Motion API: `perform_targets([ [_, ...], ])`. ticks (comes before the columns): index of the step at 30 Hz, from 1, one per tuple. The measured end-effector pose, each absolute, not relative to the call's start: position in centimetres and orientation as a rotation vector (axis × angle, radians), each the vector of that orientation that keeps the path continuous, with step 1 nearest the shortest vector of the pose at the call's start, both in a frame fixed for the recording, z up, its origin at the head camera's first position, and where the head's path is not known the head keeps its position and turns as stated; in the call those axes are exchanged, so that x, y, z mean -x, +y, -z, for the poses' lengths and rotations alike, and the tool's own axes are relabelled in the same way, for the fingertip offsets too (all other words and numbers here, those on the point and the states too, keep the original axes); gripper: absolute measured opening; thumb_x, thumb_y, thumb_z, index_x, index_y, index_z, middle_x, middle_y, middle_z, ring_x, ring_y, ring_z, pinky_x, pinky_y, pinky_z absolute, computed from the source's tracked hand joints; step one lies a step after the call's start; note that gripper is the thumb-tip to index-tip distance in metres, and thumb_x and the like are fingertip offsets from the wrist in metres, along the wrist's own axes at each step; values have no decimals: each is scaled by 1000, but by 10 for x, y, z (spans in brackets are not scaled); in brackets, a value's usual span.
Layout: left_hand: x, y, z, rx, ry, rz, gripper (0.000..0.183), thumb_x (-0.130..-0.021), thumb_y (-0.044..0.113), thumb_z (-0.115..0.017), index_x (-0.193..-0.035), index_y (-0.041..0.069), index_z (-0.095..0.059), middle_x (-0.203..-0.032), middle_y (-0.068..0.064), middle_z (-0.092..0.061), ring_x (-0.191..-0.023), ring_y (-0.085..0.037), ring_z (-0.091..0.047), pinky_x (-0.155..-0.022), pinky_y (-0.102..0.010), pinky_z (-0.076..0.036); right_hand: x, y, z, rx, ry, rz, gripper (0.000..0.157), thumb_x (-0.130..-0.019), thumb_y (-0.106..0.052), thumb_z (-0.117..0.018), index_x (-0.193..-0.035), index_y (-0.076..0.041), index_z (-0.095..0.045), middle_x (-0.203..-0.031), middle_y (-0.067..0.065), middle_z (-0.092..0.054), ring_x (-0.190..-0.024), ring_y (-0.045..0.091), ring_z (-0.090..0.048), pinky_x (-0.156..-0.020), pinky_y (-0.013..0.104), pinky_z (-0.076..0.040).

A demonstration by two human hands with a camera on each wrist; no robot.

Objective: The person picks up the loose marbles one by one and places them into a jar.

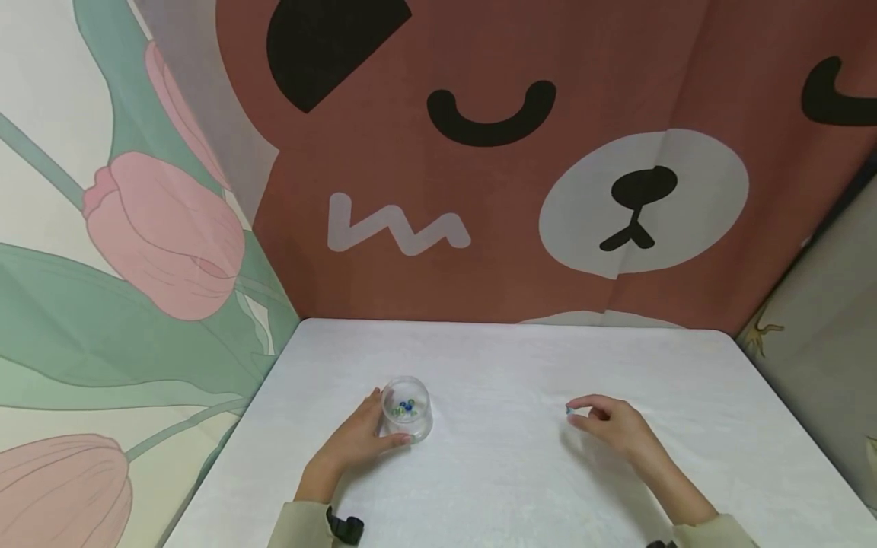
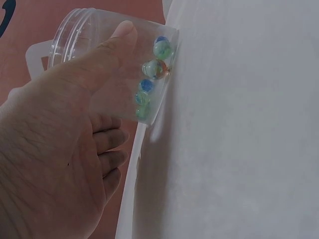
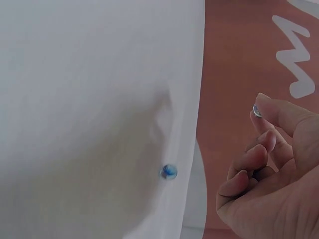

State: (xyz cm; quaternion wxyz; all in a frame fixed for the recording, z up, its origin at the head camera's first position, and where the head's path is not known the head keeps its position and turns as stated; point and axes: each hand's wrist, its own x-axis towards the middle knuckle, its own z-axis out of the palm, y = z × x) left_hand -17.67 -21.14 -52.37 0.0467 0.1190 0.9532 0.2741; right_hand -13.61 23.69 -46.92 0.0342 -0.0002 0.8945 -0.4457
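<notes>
My left hand (image 1: 356, 440) holds a clear plastic jar (image 1: 425, 423) standing on the left half of the table, thumb along its near side. Several blue, green and orange-tinted glass marbles (image 2: 144, 85) lie at the bottom of the jar, seen through its wall in the left wrist view. On the right side, my right hand (image 1: 620, 428) pinches a small glass marble (image 3: 257, 110) between thumb and index finger, raised above the table. A second, blue-swirled marble (image 3: 168, 172) rests on the tabletop in the right wrist view; the head view does not show it.
A white-covered table (image 1: 493, 487) spans the space beneath both hands. Behind it hangs a brown cloth (image 1: 500, 281) with a bear's face, and a tulip-patterned cloth (image 1: 164, 236) hangs at the left.
</notes>
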Motion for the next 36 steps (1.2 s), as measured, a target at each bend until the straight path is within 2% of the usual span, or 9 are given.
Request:
perform_targets([
  [15,174,-212,523,-397,2913,-845,110,-80,67,-74,-158,4,-31,-162,-23,-29,-151,-42,-26,-122,-57,-24,142,204,464,42,2711,1443,34,-89,-31,-78,-117,-11,-74,-71,-3,-48,-62,10,-39,-52,23,-32],
  [36,174,-212,521,-387,2912,-853,110,-79,67,-74,-160,7,-29,-164,-20,-26,-152,-39,-26,-121,-58,-26,150,162,458,120,2645,1560,26,-88,-23,-80,-110,-11,-76,-69,-2,-48,-63,12,-42,-54,23,-34],
])
